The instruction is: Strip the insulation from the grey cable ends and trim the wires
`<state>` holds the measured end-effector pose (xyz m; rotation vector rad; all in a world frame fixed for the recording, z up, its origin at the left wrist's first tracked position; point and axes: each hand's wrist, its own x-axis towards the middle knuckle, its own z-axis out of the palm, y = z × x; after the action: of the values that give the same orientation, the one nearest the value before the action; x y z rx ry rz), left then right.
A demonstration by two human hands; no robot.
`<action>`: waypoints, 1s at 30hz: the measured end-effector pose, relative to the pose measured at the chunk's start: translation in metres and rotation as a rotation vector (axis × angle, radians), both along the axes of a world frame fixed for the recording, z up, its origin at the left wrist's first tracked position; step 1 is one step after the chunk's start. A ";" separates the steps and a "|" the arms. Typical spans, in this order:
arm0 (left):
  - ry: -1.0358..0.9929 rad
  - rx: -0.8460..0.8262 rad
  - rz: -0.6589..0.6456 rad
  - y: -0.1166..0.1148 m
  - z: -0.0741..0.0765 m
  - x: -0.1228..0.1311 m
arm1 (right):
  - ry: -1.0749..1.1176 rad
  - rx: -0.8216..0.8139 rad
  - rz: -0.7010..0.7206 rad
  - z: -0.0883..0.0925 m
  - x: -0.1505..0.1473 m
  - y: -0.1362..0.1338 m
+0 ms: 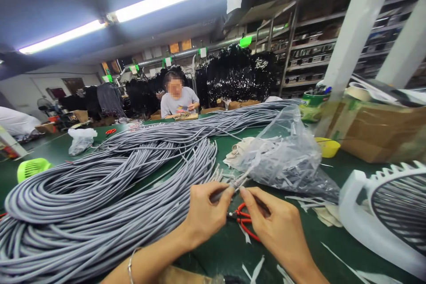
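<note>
My left hand (pixel 208 211) is closed around the end of a grey cable (pixel 217 196), gripping it between thumb and fingers. Thin pale strands (pixel 240 180) stick out past the thumb. Close beside it, my right hand (pixel 281 226) pinches its thumb and fingertips at those strands; what exactly lies between the tips is too small to make out. Beneath and between both hands, red-handled cutters (pixel 245 221) lie on the green table (pixel 213 253). A big bundle of grey cables (pixel 140 164) spreads out to the left, looped back on itself.
A clear plastic bag (pixel 289 159) of pale scraps stands beyond my right hand. A white fan (pixel 359 217) is at the right edge, with a cardboard box (pixel 376 128) behind it. Across the table sits a person (pixel 179 100) handling small parts. White strips (pixel 256 270) lie nearest me.
</note>
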<state>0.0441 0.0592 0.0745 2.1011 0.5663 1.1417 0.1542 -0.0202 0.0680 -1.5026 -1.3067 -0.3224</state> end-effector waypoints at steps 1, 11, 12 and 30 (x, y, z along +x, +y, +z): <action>-0.003 0.013 0.006 0.000 -0.001 0.000 | 0.036 -0.028 0.016 0.001 0.000 0.000; 0.028 0.337 0.073 -0.002 -0.003 0.000 | -0.180 0.224 -0.045 -0.007 -0.010 0.001; 0.029 0.321 0.066 -0.001 -0.002 -0.001 | -0.221 0.254 -0.040 -0.008 -0.011 0.001; 0.073 0.403 0.079 -0.003 -0.001 0.000 | -0.365 0.310 -0.142 -0.004 -0.017 -0.001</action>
<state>0.0439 0.0560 0.0739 2.4895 0.4868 1.3147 0.1372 -0.0213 0.0637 -1.3104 -1.3571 -0.8842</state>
